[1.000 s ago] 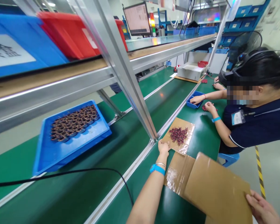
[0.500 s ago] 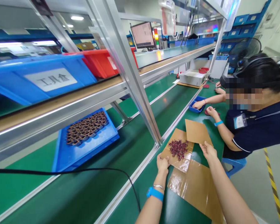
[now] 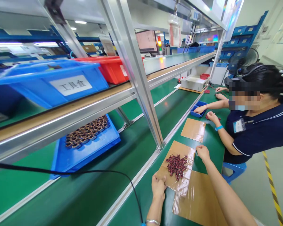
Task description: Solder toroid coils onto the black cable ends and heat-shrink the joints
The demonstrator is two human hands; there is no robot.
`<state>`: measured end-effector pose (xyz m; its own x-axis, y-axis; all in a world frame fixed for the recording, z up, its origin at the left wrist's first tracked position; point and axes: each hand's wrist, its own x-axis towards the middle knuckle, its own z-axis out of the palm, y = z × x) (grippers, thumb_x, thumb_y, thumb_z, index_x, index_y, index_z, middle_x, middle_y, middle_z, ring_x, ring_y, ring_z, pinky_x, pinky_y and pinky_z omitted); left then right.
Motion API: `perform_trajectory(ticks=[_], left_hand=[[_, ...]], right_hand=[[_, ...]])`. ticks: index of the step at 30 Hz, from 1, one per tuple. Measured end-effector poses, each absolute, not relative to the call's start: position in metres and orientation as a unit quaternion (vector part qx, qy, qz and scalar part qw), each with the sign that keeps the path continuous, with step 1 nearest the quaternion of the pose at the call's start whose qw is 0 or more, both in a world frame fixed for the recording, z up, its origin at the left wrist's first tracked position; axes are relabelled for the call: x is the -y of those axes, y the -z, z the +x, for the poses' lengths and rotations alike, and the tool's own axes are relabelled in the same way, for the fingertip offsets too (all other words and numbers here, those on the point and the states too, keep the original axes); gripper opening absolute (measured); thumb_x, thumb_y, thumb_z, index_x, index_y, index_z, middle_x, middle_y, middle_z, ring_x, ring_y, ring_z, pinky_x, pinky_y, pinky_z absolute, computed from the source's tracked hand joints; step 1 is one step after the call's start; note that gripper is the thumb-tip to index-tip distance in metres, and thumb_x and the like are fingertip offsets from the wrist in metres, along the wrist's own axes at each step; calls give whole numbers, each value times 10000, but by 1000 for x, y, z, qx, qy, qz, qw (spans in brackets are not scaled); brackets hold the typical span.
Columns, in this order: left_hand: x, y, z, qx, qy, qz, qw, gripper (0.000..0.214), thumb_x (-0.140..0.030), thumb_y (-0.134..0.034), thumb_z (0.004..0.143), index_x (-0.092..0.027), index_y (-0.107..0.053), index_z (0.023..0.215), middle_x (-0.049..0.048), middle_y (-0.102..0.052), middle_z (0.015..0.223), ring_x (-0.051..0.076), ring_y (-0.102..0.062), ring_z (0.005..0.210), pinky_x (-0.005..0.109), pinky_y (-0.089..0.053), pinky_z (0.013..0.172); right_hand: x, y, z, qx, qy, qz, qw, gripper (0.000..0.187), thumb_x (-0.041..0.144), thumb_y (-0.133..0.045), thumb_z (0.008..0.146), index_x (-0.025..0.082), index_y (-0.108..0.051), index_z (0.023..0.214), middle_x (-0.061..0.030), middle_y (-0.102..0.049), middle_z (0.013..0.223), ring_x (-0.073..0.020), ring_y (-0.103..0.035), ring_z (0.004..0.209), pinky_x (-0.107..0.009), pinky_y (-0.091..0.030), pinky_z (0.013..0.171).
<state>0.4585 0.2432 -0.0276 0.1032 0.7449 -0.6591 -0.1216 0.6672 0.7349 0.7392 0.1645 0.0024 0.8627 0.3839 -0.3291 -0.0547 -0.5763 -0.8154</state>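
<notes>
One near cardboard sheet [image 3: 198, 197] | one left hand [image 3: 158, 188] gripping one middle sheet [image 3: 162, 171] by its corner, one dark-red parts heap [image 3: 176, 166] on it | one right hand [image 3: 202, 153] curled beside, grip I can't tell | one far sheet [image 3: 193, 128] | one blue tray [image 3: 195, 115]

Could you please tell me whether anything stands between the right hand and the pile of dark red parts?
Nothing visible does: between the right hand and the dark red parts lies only the shiny edge of the flat cardboard sheet. The left hand holds the sheet's left corner, clear of that path.
</notes>
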Motion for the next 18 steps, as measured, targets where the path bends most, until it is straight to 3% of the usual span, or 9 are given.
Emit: perform_trajectory(ticks=[5,9,11,15,18], left_hand=[[-243,27,454,-594,-312,265,692,411,18,-655,713,-232,-522,1010,4,-684,869,142,-706,668,303,-611,639],[-242,28,444,-600,-306,273,687,420,3,-681,711,-233,-526,1021,9,-686,904,143,-709,701,299,-606,656],[-239,29,436,-605,-302,277,683,419,-4,-688,712,-235,-525,1021,9,-687,914,142,-708,704,300,-603,659],[-231,28,421,-613,-299,283,674,434,-8,-703,702,-236,-520,1023,7,-686,894,147,-706,689,303,-600,644],[-221,26,412,-617,-305,285,667,434,-3,-704,698,-234,-518,1015,6,-686,868,154,-704,670,314,-601,628]], right_hand=[[-100,6,681,225,-161,-914,298,332,353,-605,960,173,-589,1239,-101,-570,1310,-257,-575,1163,-495,-489,986],[-38,19,632,330,-144,-911,201,397,335,-686,870,260,-625,1256,-83,-507,1459,-331,-351,1412,-600,-232,1152],[-22,22,633,368,-142,-904,165,455,347,-664,874,319,-593,1322,-53,-460,1512,-332,-283,1456,-601,-172,1169],[-34,23,679,404,-129,-899,112,436,304,-621,921,291,-567,1354,-68,-387,1554,-353,-239,1467,-636,-161,1161],[-63,21,715,429,-117,-891,90,431,335,-624,944,213,-542,1349,-99,-403,1518,-333,-356,1400,-616,-273,1138]])
